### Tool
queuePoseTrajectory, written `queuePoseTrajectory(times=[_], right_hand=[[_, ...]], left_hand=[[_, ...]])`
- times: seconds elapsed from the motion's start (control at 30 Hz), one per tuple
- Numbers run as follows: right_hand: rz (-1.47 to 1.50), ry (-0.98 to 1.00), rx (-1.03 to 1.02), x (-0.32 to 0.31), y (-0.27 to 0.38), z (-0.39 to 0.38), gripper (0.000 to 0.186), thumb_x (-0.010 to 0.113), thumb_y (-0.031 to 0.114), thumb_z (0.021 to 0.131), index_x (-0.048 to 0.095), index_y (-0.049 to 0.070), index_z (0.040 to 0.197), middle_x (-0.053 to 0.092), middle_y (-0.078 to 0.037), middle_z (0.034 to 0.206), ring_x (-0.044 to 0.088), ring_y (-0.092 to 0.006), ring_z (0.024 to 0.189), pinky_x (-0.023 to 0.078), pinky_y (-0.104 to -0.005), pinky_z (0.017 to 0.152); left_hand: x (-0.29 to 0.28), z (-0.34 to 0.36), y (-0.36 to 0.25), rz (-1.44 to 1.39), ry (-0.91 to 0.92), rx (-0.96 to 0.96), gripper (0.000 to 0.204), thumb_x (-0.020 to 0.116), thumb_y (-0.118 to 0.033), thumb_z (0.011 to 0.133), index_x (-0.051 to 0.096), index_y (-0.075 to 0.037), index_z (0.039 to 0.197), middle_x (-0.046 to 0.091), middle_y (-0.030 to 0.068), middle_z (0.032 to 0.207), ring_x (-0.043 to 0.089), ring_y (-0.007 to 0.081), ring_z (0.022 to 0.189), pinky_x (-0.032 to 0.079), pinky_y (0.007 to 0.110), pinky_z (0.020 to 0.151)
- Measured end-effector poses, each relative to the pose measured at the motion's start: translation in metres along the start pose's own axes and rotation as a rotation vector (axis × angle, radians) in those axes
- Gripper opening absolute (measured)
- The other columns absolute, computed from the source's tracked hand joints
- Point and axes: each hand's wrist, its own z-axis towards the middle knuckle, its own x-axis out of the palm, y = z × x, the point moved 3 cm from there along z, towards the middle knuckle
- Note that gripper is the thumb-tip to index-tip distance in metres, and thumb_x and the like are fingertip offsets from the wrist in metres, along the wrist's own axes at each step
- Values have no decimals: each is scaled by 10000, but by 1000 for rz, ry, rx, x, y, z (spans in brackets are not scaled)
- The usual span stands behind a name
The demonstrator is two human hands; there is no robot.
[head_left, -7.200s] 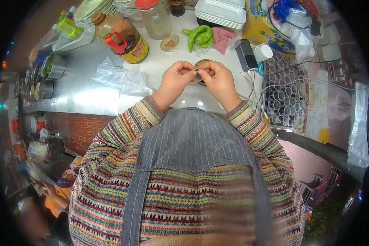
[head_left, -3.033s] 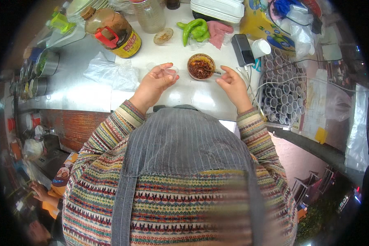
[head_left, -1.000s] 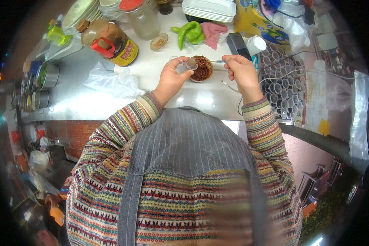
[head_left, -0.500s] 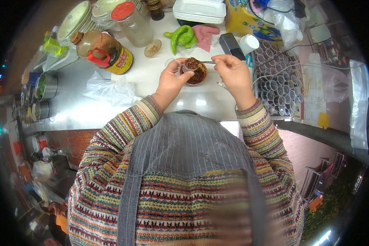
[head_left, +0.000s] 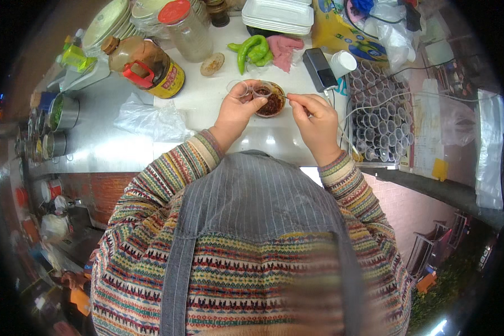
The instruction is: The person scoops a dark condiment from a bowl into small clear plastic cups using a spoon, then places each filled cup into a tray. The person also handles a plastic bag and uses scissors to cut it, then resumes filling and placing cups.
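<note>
Head view: half-curled left hand (head_left: 236, 112), nine o'clock of round bowl (head_left: 276, 113) of dark-red flakes, grips clear plastic cup (head_left: 261, 91); right hand (head_left: 317, 116), three o'clock, pinches slim metal utensil (head_left: 286, 97).

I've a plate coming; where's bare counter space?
Bare metal counter lies between the pots and the plastic bag; a smaller white patch between the bottle and left hand. The right is crowded: black device, white cups, small cups.
</note>
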Motion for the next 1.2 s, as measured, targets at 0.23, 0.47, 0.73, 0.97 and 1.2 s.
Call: queuePoseTrajectory(times=[0.23,0.47,0.73,0.97,1.2], right_hand=[[293,-103,378,1,-28,-9,129,630,52,796,680,15,909,618,-18,762,522,-57,604,418,-198,553],[-86,190,289,17,-67,-18,173,630,105,792,678,83,956,602,-65,808,541,-171,657,448,-261,611],[114,284,-23,29,-14,6,400,703,135,730,587,49,1103,562,-95,1013,571,-189,837,476,-287,732],[184,301,-15,31,4,15,372,714,113,711,592,50,1057,540,-76,933,560,-143,706,481,-253,640],[69,413,-78,29,1,13,374,683,48,709,581,55,1069,528,-81,938,559,-142,695,486,-248,643]], left_hand=[[-6,-3,-1,54,-23,11,378,601,21,812,471,4,1167,572,86,1079,553,146,991,465,273,869],[-16,-11,-9,-106,40,46,393,594,22,816,465,-18,1186,543,80,1140,515,168,1058,419,304,930],[-4,-18,-23,-128,212,67,383,576,23,836,460,-21,1198,540,98,1172,526,181,1079,419,322,945],[2,-27,-35,-58,197,-56,289,475,-37,902,484,11,1187,544,96,1174,532,189,1081,431,336,946],[-10,-30,-31,-339,73,-334,162,517,-149,916,514,-64,1054,557,60,1056,553,166,970,471,309,855]])
